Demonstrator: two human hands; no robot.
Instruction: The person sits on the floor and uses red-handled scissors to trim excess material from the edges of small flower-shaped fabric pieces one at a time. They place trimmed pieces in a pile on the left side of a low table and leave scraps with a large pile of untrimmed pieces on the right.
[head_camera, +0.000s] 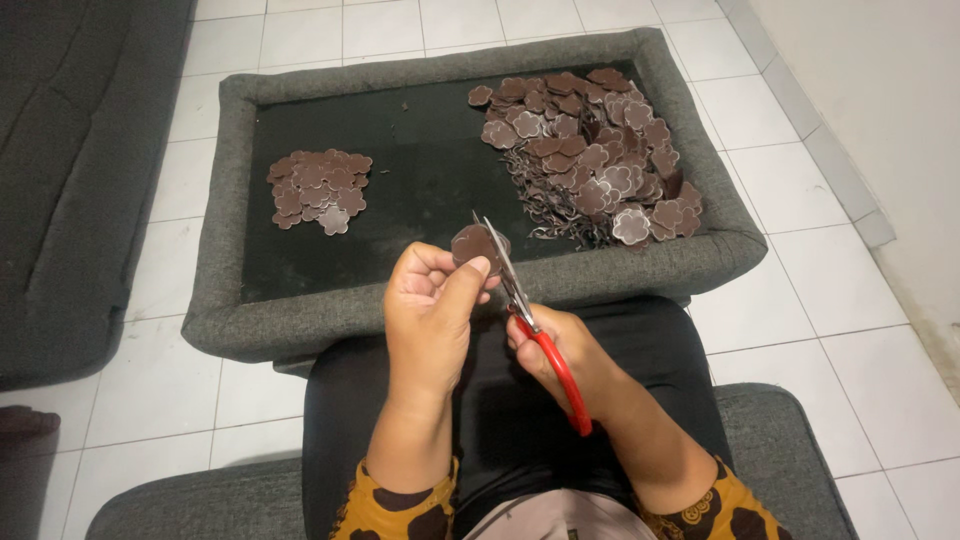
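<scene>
The left hand (432, 300) pinches a brown flower-shaped leathery piece (478, 243). The right hand (560, 355) grips red-handled steel scissors (535, 330), blades at the piece's edge.

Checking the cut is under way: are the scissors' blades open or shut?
Open. The red-handled scissors in the right hand show two blades parted in a narrow V beside the brown piece held by the left hand.

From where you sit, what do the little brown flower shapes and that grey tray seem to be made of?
The flower shapes look like thin brown leather or faux leather: flat, matte, pale-edged, cut by scissors. I cannot tell which. The tray seems padded grey woven fabric, with a soft, rounded rim and a flat black base, perhaps felt or foam.
</scene>
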